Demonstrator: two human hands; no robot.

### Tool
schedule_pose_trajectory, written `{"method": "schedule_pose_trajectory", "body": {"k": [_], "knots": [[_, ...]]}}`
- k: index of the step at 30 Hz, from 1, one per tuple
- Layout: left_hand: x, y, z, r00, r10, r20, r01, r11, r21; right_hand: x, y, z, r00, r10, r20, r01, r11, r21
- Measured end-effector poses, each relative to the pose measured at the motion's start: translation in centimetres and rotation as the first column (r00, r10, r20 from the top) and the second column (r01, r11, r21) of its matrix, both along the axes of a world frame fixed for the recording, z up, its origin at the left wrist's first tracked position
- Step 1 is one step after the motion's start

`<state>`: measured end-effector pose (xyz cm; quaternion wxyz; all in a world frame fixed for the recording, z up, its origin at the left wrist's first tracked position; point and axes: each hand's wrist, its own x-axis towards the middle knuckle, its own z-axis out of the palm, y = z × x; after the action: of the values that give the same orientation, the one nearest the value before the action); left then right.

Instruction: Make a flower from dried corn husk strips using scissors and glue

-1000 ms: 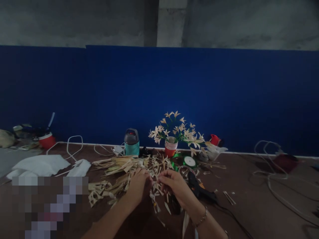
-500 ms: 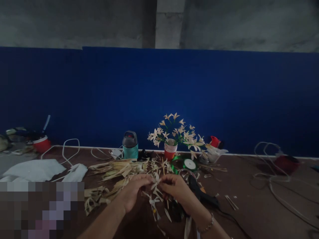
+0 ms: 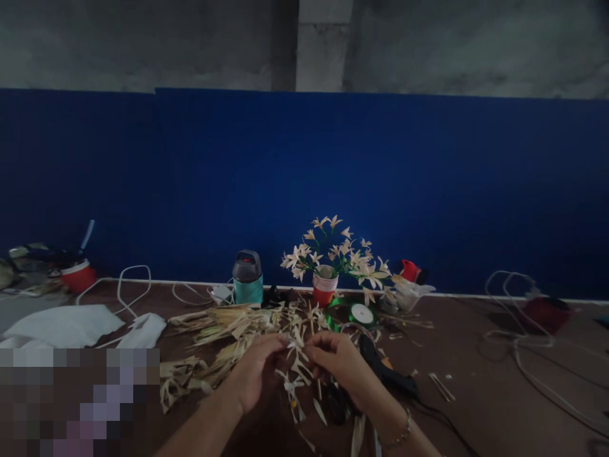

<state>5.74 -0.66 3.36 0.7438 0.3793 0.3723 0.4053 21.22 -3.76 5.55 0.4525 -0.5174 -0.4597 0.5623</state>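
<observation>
Over the middle of the table, my left hand (image 3: 259, 368) pinches the left side of a pale husk flower (image 3: 297, 348), thumb and fingertips together. From the other side my right hand (image 3: 337, 360) closes its fingertips on the same flower's petals. A thin stick (image 3: 313, 325) shows above and below the right fingers; whether they grip it I cannot tell. Under the hands lie cut husk scraps (image 3: 291, 384) and a narrow strip. To the left are dried corn husks (image 3: 233, 322) in a loose heap. Just right of my right hand lies a black glue gun (image 3: 387, 373).
Behind the hands, finished flowers (image 3: 352, 257) stand in stacked paper cups (image 3: 325, 289), beside a green ribbon roll (image 3: 361, 313). A teal lantern-like device (image 3: 248, 287) stands left of them. White cables (image 3: 516, 336) and cotton swabs (image 3: 441, 387) lie on the right; white cloth (image 3: 64, 325) lies left.
Both hands stay at the flower with only a slight shift of the fingers. The left fingertips have drawn a little to the left, and more of the petals shows between the hands.
</observation>
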Motion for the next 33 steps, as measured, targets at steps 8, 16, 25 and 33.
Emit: {"method": "schedule_pose_trajectory", "body": {"k": [8,16,25,33], "knots": [[1.2,-1.1,-0.6,0.949,-0.042,0.313,0.051,0.998,-0.020,-0.7,0.0,-0.5,0.980,-0.086,-0.179,0.097,0.994,0.052],[2.0,-1.6,-1.2,0.938,0.145,0.315,-0.115,0.987,-0.113,-1.7,-0.4,-0.5,0.991,-0.035,-0.132,0.041,0.998,0.039],[0.1,-0.3,0.6,0.998,0.054,-0.044,-0.048,0.991,0.126,-0.9,-0.4,0.4,0.951,-0.045,-0.307,0.084,0.990,0.114],[-0.4,-0.4,1.3,0.989,0.043,-0.145,-0.019,0.986,0.164,-0.4,-0.7,1.0,0.938,-0.016,-0.346,0.040,0.997,0.064]]}}
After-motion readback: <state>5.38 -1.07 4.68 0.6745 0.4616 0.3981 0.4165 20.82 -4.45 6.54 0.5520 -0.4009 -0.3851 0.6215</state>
